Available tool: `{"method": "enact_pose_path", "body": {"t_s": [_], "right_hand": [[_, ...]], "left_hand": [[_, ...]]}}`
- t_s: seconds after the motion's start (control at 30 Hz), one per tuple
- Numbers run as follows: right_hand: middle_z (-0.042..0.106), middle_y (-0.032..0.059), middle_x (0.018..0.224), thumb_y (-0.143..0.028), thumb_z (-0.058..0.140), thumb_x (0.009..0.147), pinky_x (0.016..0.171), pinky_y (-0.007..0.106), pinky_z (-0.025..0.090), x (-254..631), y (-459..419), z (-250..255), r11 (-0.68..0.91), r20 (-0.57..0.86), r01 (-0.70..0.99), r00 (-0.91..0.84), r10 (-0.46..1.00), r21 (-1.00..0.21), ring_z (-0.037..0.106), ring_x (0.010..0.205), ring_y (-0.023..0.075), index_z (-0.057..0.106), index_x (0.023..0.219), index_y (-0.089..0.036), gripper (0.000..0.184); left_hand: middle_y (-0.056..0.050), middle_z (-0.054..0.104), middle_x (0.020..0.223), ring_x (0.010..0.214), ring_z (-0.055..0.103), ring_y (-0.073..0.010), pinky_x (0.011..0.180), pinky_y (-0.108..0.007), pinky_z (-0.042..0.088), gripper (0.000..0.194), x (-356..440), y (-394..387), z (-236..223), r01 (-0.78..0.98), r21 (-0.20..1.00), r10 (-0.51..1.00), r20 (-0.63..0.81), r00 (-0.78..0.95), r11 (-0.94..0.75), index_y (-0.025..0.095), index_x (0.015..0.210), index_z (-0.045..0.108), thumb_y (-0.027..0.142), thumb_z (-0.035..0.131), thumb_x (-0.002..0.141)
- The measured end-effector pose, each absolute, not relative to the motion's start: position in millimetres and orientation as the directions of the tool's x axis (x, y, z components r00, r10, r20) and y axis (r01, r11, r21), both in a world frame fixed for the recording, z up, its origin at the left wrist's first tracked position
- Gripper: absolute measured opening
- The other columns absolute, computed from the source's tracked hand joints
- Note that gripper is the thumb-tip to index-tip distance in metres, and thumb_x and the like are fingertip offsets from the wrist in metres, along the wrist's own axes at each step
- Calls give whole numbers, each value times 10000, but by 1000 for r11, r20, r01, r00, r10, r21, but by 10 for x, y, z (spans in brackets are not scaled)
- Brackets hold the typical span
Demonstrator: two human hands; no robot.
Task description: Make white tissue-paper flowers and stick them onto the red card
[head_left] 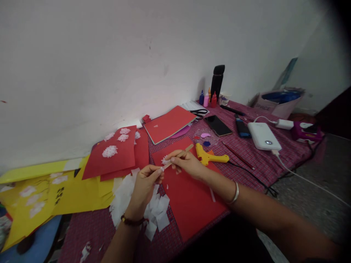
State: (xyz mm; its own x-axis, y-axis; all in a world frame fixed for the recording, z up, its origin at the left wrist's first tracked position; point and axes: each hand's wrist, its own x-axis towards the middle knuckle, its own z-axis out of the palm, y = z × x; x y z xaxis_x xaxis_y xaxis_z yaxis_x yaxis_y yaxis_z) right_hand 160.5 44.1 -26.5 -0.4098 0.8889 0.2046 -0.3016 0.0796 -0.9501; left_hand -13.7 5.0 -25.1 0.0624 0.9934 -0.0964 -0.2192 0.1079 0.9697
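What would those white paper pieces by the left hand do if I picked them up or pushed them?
The white paper pieces would probably feel light and bend easily, since they look thin. A push would likely scatter them, because they lie loose and overlapping.

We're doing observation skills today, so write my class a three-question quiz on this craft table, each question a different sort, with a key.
1. Short answer: What does the right hand hold?
2. True or false: A white cable plug is in the white power bank.
3. Multiple choice: The sheet of paper beneath the right hand is:
A) yellow
B) red
C) blue

Key:
1. A flat wooden stick.
2. True.
3. B.
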Motion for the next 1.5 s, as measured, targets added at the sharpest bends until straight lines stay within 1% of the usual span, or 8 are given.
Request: {"method": "enact_pose_path", "body": {"t_s": [0.13, 0.33, 0.43, 0.6, 0.83, 1.1, 1.33, 1.5], "right_hand": [[613, 2, 679, -293, 627, 751, 452, 188, 438, 1603, 435, -272, 54, 246, -357, -521, 817, -933, 524, 487, 70, 652, 871, -142, 195], [617, 23, 685, -291, 553, 807, 421, 170, 386, 1537, 459, -360, 220, 279, -192, -381, 882, -957, 494, 477, 57, 658, 768, -121, 204], [571, -17, 590, -275, 530, 813, 402, 167, 380, 1513, 438, -372, 102, 190, -247, -360, 913, -963, 476, 440, 59, 641, 870, -134, 188], [614, -4, 672, -279, 628, 740, 449, 195, 441, 1533, 422, -350, -34, 174, -357, -535, 826, -934, 519, 493, 76, 630, 894, -149, 201], [571, 10, 604, -336, 538, 814, 436, 181, 351, 1539, 450, -364, 263, 272, -80, -400, 875, -962, 467, 487, 64, 613, 627, -123, 293], [586, -1, 617, -379, 573, 777, 434, 188, 403, 1615, 458, -284, 15, 147, -231, -566, 811, -973, 505, 472, 79, 575, 821, -134, 248], [568, 12, 662, -317, 506, 832, 462, 189, 390, 1665, 567, -336, 232, 231, -61, -499, 835, -971, 485, 491, 72, 586, 731, -131, 226], [589, 38, 758, -232, 463, 846, 618, 231, 426, 1587, 495, -384, 420, 347, 26, -518, 782, -907, 538, 654, 110, 556, 646, -139, 240]], "left_hand": [[30, 601, 552, 491, 512, -52, 443, -146, 356, 93, -156, 56, -223, -285, 946, 988, -143, 52, 152, 143, 659, 624, 199, 697, 650], [20, 610, 570, 504, 526, -64, 464, -159, 385, 116, -130, 85, -296, -209, 969, 991, -128, 36, 133, 136, 733, 626, 210, 686, 667], [34, 584, 538, 463, 489, -52, 440, -156, 364, 97, -97, 67, -310, -152, 983, 993, -99, 62, 107, 140, 709, 604, 213, 665, 694], [56, 547, 519, 455, 471, -40, 430, -141, 331, 99, -116, 40, -260, -281, 947, 985, -131, 111, 158, 153, 696, 563, 208, 643, 718], [42, 584, 552, 469, 502, -50, 435, -141, 363, 124, -105, 38, -282, -240, 961, 985, -109, 136, 140, 153, 718, 546, 218, 653, 715], [41, 569, 541, 432, 504, -59, 387, -147, 352, 146, -81, 18, -287, -162, 956, 950, -203, 236, 245, 159, 732, 531, 274, 618, 751], [36, 571, 531, 442, 512, -69, 425, -162, 402, 146, -95, 105, -449, 34, 987, 985, -158, 74, 156, 155, 714, 530, 268, 622, 722], [30, 576, 568, 475, 539, -90, 450, -196, 441, 137, -64, 106, -471, 90, 991, 989, -107, 98, 98, 159, 768, 546, 284, 592, 735]]}}
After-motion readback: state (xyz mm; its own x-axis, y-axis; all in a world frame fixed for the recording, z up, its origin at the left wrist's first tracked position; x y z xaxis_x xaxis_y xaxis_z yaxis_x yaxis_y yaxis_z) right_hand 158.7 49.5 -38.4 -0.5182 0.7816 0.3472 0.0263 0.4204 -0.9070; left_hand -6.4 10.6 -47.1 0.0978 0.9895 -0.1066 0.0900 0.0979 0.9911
